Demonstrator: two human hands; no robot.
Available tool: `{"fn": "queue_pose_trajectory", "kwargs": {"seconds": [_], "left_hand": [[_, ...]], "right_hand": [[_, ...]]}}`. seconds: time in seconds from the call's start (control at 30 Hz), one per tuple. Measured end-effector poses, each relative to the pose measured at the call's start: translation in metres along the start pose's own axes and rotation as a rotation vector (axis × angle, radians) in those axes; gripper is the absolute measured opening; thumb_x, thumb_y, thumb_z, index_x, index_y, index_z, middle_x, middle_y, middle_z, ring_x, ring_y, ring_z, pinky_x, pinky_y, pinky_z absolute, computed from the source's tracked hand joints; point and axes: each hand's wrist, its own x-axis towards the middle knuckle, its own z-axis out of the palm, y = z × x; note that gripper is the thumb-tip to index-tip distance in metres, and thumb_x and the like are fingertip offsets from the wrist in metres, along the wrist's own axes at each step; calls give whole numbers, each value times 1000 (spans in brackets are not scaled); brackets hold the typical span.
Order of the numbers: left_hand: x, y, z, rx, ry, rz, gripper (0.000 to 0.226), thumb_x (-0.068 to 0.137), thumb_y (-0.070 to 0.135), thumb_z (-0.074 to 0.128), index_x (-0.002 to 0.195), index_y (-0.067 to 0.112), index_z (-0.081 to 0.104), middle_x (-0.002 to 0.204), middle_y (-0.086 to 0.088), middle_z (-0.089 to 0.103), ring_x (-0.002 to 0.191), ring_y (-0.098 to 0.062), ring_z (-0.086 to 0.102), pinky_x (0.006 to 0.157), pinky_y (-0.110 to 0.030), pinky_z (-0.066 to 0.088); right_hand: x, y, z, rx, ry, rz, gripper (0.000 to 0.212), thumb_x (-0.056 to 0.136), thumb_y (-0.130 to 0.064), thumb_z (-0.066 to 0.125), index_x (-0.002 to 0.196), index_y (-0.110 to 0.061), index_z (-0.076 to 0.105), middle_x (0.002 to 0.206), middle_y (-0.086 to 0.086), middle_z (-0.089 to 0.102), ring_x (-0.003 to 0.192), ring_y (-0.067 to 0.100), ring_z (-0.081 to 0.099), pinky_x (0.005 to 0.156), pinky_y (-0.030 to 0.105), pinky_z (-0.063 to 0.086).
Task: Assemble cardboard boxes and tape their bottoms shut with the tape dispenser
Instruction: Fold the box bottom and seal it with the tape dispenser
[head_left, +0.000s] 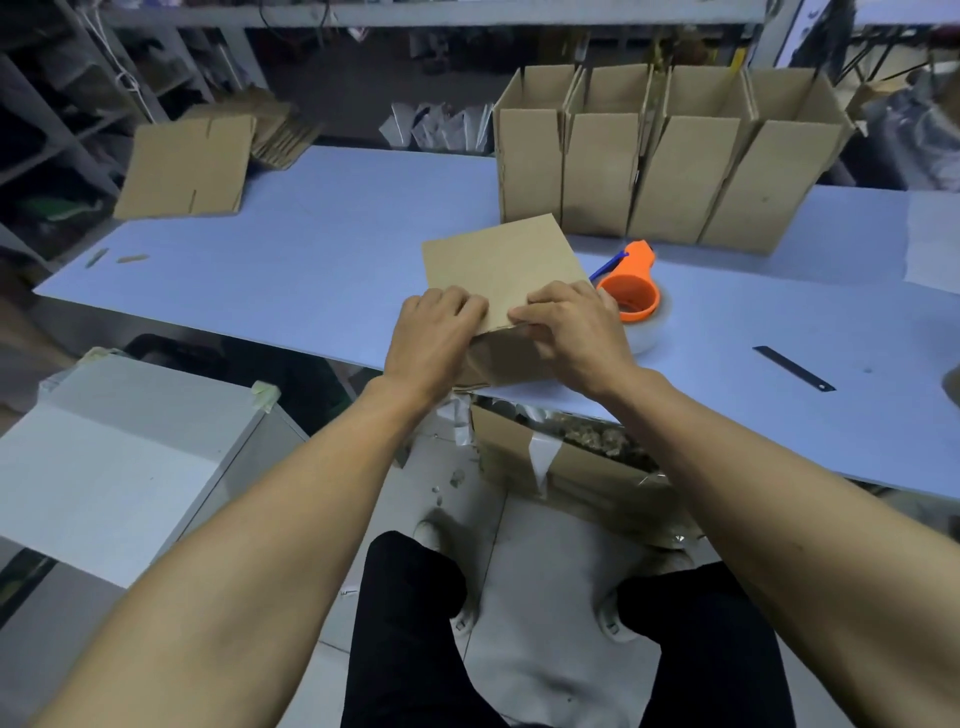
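Pinching near edge of cardboard box (501, 265): left hand (434, 338), right hand (569, 332); box face tilts away.

box (501, 270) near edge hidden by hands, tape roll (644, 332) partly hidden

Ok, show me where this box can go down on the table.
Bare tabletop lies between the flat sheet and the box in hand. Another patch sits between the tape dispenser and the blade. It is crowded by the box row.
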Motion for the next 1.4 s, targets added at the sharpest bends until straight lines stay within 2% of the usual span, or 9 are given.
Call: {"fn": "queue_pose_trajectory", "kwargs": {"seconds": [0.2,0.33,0.47,0.63,0.8,0.9,1.1,1.27,1.4], "left_hand": [[-9,13,3,-407,16,-141,18,81,15,62,99,15,65,98,0,58,93,-22,51,74,-33,44],[-5,22,4,-417,54,-221,15,85,28,67,91,14,66,91,1,60,88,-19,52,71,-26,35],[-5,25,4,-473,92,-217,12,85,22,68,92,16,75,89,3,68,86,-19,60,74,-37,49],[-6,36,7,-628,170,-334,12,84,17,72,93,16,80,93,2,75,93,-19,68,102,-37,48],[-7,34,1,-693,146,-368,15,81,8,77,95,11,79,102,-3,76,116,-23,63,105,-33,46],[-7,35,2,-743,138,-412,17,80,6,77,97,10,79,105,-5,75,121,-23,60,109,-33,43],[-6,29,0,-884,101,-472,20,81,2,76,100,10,78,108,-7,74,126,-19,56,111,-36,41],[-12,31,-1,-861,104,-449,20,83,1,73,102,9,77,110,-7,73,125,-19,57,110,-33,43],[-10,31,-2,-830,110,-441,20,83,3,74,102,9,77,109,-6,73,122,-17,59,109,-31,43]], "right_hand": [[-4,-5,11,-67,91,34,23,92,-46,62,112,-42,71,116,-5,61,113,26,48,99,50,33],[-2,-9,13,-29,97,57,20,91,-41,63,107,-38,75,117,-5,63,116,27,48,105,52,28],[-2,-7,17,21,132,-11,22,86,-37,63,99,-29,79,111,-3,72,110,29,58,105,59,28],[2,-8,16,42,139,6,20,83,-33,63,92,-28,81,104,-3,75,98,30,61,98,53,38],[2,9,5,146,165,-98,12,81,-12,70,86,-9,80,91,9,76,88,33,69,76,43,55],[1,10,0,135,163,-94,12,80,-6,65,81,-6,76,87,11,75,87,33,68,68,44,55],[-1,18,-10,176,167,-86,11,83,0,66,84,-3,76,89,12,76,87,33,69,74,46,55],[-5,25,-10,250,140,-71,14,84,0,69,94,-4,78,102,9,76,98,26,70,88,42,54],[0,28,-8,255,152,-106,12,84,0,70,93,-4,78,100,9,75,96,25,69,87,40,54]]}}
